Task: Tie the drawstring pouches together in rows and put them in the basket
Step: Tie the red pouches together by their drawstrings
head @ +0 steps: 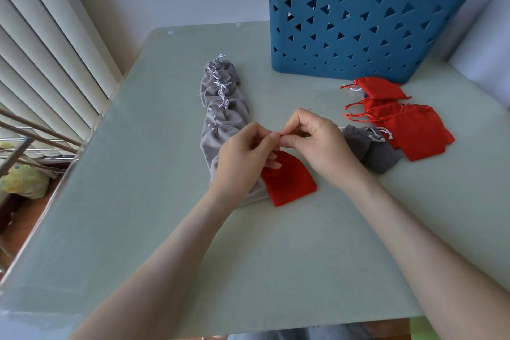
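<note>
Two hands meet fingertip to fingertip over the table [154,243] in the head view. The left hand [246,153] and right hand [320,138] each pinch at the mouth of the red pouch [291,186]; the cord itself is too small to resolve. This pouch lies against the near end of the tied grey pouch row [220,107]. Loose red pouches [411,127] and loose grey pouches [371,148] lie to the right, near the blue basket [358,36].
</note>
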{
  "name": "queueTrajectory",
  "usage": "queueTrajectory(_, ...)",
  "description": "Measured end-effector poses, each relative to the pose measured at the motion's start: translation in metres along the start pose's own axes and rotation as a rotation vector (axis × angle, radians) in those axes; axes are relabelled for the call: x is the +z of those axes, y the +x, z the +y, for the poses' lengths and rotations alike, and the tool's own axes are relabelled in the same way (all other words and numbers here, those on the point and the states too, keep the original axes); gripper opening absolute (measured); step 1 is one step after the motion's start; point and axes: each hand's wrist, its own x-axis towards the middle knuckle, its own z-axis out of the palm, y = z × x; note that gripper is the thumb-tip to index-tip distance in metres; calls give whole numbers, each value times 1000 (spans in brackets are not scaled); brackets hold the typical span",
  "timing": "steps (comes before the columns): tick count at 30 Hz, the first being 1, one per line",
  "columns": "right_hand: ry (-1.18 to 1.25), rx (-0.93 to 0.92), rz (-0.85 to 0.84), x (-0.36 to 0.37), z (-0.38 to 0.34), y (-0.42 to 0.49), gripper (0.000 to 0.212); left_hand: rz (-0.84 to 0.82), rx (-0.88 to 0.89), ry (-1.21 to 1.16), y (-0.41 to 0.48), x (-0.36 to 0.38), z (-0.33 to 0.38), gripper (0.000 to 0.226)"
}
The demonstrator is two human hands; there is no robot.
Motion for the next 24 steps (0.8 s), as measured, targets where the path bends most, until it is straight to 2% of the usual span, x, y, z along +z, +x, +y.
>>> queueTrajectory(5,-74,-53,-35,1,0,1,34,-6,-89,-112,3,0,1,16)
queueTrajectory(11,-92,-64,12,2,-2,-1,33,-57,-139,-107,7,-2,1,16)
queueTrajectory(16,104,148,-156,5,-3,-3,21,-26,18,-32,5,-6,-1,15)
queueTrajectory(18,141,165,-212,5,-2,-3,20,-10,91,11,4,-6,0,14)
queueTrajectory(24,178,155,-192,2,-3,-2,12,17,213,82,2,-5,2,17)
